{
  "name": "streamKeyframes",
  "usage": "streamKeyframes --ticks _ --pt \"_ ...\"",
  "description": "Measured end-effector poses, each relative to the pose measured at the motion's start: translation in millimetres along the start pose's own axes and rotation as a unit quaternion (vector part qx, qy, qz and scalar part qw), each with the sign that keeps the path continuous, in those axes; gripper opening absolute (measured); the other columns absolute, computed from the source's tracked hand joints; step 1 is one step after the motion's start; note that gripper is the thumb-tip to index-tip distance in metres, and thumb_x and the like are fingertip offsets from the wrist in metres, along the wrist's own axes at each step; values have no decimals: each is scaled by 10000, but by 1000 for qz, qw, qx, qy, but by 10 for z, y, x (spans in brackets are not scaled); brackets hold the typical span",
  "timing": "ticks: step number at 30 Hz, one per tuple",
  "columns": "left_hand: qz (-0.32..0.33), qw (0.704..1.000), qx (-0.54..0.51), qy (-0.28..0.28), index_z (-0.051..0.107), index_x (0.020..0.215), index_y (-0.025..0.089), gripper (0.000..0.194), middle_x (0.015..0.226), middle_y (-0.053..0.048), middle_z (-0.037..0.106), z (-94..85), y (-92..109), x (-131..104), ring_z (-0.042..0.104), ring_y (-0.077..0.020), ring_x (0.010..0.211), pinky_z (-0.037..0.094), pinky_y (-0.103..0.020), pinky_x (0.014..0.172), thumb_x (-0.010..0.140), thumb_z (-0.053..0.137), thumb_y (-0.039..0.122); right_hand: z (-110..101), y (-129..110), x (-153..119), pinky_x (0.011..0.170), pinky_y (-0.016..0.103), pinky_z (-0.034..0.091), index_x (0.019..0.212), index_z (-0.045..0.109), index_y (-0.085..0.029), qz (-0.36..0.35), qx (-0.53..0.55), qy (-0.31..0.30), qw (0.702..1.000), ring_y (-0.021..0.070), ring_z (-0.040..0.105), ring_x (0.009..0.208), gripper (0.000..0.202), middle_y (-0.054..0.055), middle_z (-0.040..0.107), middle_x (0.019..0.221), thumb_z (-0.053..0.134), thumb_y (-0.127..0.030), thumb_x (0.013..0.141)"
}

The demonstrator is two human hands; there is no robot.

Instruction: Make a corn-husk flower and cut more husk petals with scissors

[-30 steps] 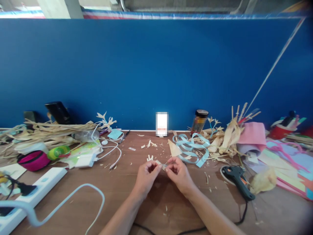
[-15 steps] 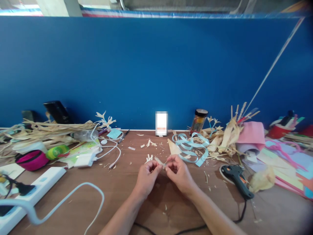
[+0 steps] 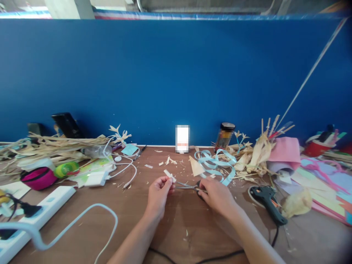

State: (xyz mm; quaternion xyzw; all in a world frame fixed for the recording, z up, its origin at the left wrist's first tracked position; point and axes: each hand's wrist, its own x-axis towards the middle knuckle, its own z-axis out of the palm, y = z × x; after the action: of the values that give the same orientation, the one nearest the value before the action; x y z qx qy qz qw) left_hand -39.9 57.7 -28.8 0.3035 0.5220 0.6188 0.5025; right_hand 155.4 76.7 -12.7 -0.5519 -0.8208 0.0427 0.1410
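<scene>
Pinched between the thumb and fingers of my left hand (image 3: pixel 160 192) is a small pale strip of dried husk (image 3: pixel 168 174), its free end pointing up and away. My right hand (image 3: pixel 216 190) is closed around the dark handles of a pair of scissors (image 3: pixel 187 186). The slightly parted blades point left, their tips close to my left fingertips. From this angle I cannot tell whether the blades touch the strip. Small pale scraps (image 3: pixel 171 160) lie just beyond my hands. A light blue ribbon (image 3: pixel 214 165) lies in loops past my right hand.
A black glue gun (image 3: pixel 266 201) rests to the right, its cord crossing the front. Dried husks (image 3: pixel 255 154), coloured paper (image 3: pixel 319 183) and a lidded jar (image 3: pixel 225 137) stand beyond. On the left are a power strip (image 3: pixel 55 205), a white cable (image 3: pixel 110 209) and a pink pouch (image 3: pixel 40 178).
My hands have moved apart. The right one has shifted right and now holds the scissors, while the left has moved slightly left with the pale strip.
</scene>
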Motion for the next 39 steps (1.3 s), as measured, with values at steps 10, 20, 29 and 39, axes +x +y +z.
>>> streamKeyframes --ticks 10,20,29,39 --pt "7 1000 -25 -7 595 795 125 278 654 -3 618 -31 -23 27 551 -73 585 440 -165 532 579 690 271 6 -62 -9 731 277 349 828 601 -195 -36 -33 1 999 213 475 869 158 75 547 913 542 -138 693" --pt "9 999 -43 -3 591 771 105 252 664 -10 600 -24 8 24 524 -56 566 419 -145 513 593 688 255 47 -40 61 653 266 338 756 540 -177 -2 55 1 999 180 496 753 98 64 570 793 445 -168 779" --pt "-56 993 -101 -2 595 781 124 217 676 -9 593 -22 6 9 542 -60 578 467 -155 528 606 699 197 157 -66 132 618 265 416 959 452 -190 52 414 48 907 152 530 673 239 1 557 724 508 -276 744" --pt "-57 990 -131 -6 590 772 116 122 689 -28 600 -30 13 32 557 -62 582 468 -142 514 663 644 124 282 -349 9 589 241 400 1083 510 -191 21 533 -55 844 132 512 651 383 3 583 722 578 -313 727"
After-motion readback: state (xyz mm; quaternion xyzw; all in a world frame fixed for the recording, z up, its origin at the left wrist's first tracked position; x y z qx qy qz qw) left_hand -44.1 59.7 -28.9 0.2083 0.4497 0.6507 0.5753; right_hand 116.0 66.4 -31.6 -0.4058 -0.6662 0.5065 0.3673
